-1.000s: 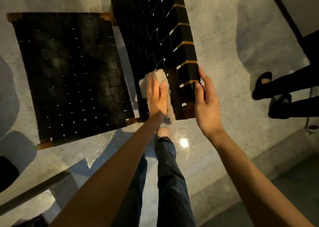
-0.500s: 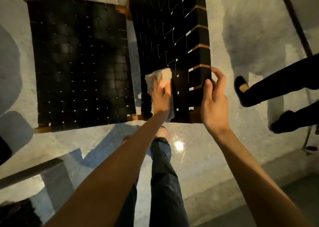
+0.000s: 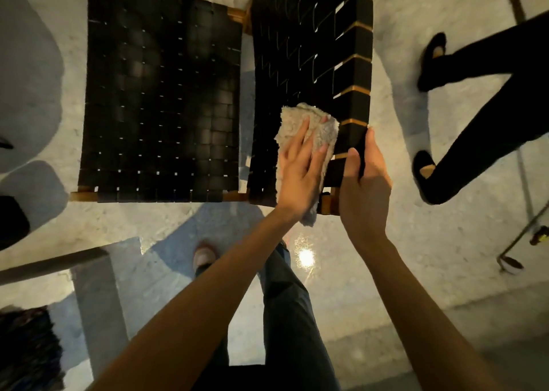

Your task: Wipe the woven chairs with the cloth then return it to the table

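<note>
I look straight down on a black woven chair with a wooden frame. Its seat (image 3: 160, 99) lies at the left and its woven backrest (image 3: 309, 43) rises at the right. A beige fluffy cloth (image 3: 294, 120) lies against the backrest's near end. My left hand (image 3: 300, 171) presses the cloth flat with straight, spread fingers. My right hand (image 3: 364, 182) grips the backrest's top rail right beside it, fingers curled over the edge.
Another person's black-clad legs and dark shoes (image 3: 430, 61) stand on the pale stone floor to the right. A thin metal stand (image 3: 517, 242) leans at the far right. A dark fringed rug (image 3: 29, 349) shows at the bottom left. My own legs (image 3: 285, 316) are below.
My left hand has slid the cloth to the right along the backrest, closer to my right hand. The other person's legs have stepped nearer.
</note>
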`<state>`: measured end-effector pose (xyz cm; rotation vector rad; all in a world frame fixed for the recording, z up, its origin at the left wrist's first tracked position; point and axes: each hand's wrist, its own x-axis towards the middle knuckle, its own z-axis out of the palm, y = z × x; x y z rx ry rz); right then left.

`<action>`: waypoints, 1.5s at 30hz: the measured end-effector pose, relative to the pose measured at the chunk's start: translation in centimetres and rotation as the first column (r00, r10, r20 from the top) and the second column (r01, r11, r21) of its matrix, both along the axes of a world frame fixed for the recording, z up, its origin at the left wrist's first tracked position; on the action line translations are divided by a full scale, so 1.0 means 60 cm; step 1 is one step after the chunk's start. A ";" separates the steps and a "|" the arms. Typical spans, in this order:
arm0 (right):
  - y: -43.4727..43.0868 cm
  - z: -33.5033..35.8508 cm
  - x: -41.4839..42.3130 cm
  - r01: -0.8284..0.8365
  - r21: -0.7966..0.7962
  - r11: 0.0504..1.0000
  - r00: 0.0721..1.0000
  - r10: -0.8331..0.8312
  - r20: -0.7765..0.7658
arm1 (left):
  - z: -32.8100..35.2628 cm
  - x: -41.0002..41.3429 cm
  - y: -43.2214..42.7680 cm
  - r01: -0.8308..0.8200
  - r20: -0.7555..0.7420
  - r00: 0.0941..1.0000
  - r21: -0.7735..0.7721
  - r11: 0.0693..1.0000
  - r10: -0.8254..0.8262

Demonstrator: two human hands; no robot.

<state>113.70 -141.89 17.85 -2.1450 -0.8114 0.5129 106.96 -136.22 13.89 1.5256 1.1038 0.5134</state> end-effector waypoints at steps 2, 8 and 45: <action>-0.004 -0.003 0.000 0.030 0.036 0.999 0.999 -0.029 -0.031 | -0.011 -0.002 0.007 0.033 -0.040 0.999 0.050 0.998 -0.031; -0.016 -0.014 -0.019 0.281 0.188 0.941 0.934 -0.223 -0.280 | -0.025 -0.012 0.009 0.057 -0.031 0.998 0.143 0.988 -0.053; 0.054 -0.260 -0.114 0.364 0.900 0.241 0.773 -0.618 -0.147 | -0.377 -0.054 0.156 0.166 0.428 0.823 0.447 0.879 -0.373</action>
